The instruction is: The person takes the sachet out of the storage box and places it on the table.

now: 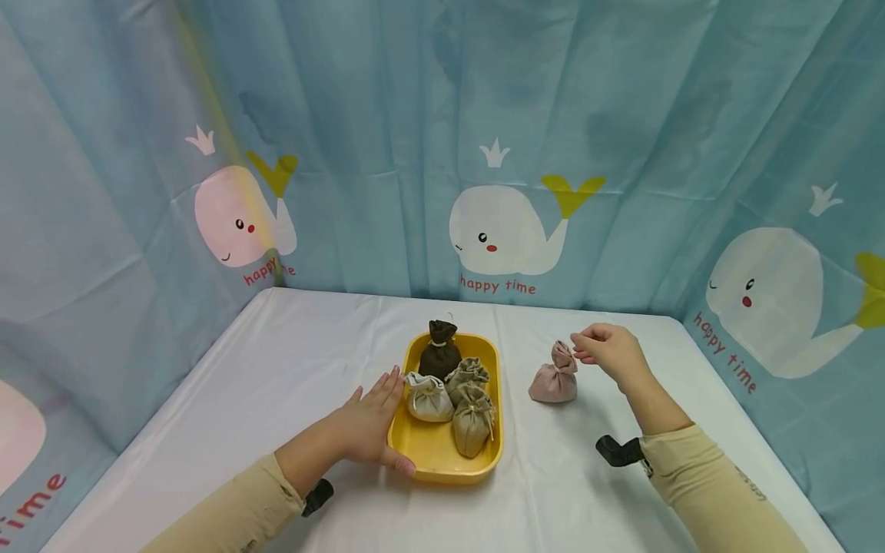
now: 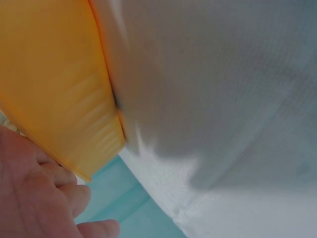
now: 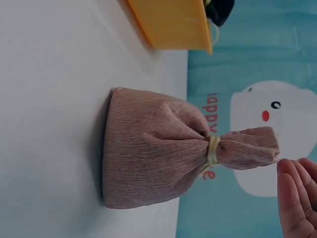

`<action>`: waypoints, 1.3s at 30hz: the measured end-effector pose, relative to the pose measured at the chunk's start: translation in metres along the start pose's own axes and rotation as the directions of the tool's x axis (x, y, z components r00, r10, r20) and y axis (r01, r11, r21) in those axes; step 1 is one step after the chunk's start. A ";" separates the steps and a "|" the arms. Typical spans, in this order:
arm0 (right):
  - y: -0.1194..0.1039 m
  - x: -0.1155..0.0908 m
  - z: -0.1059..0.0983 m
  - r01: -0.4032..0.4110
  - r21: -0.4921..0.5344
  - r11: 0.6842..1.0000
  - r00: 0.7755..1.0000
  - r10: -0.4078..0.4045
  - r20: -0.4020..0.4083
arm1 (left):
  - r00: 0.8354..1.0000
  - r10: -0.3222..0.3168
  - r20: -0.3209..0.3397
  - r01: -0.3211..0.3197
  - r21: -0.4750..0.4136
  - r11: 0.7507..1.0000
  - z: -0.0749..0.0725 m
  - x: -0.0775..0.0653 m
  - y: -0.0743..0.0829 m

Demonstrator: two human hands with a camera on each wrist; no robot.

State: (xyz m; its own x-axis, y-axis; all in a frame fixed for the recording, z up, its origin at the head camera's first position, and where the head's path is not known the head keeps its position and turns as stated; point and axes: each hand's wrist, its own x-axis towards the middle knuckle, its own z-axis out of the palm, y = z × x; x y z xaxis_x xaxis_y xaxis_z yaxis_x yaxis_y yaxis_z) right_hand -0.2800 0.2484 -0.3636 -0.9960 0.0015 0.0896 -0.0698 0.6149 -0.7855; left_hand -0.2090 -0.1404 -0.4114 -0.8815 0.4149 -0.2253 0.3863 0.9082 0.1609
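Small dusty-pink cloth pouch (image 1: 553,384), w/ a cream tie (image 3: 213,150), sits on the white cloth-covered table (image 1: 553,484), to the R of the shallow yellow plastic tray (image 1: 423,447) & apart from it, abt level w/ the tray's far half. Long axis approx. upright, gathered neck on top, tipping a bit away from the tray. Person's R hand (image 1: 611,355) is much the nearer, on the pouch's side away from the tray, fingertips right at the neck's top corner; can't tell if pinching or just touching. L hand (image 1: 369,418) is spread along the tray's L rim, thumb by its near L corner. IMO the key bit: neck top to R fingertips, hardly any gap.
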 end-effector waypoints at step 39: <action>-0.060 -0.018 0.052 0.116 -0.001 0.993 0.961 -0.112 0.253 | 0.999 0.022 -0.026 -0.023 -0.020 1.000 -0.003 -0.005 0.002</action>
State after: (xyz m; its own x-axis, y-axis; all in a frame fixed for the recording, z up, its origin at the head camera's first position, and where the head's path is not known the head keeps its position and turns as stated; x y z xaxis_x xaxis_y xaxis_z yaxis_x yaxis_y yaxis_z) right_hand -0.2606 0.1700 -0.3498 -0.9635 -0.2671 0.0190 -0.1847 0.6116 -0.7693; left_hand -0.2046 -0.1407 -0.4068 -0.8794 0.4336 -0.1966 0.4009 0.8971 0.1856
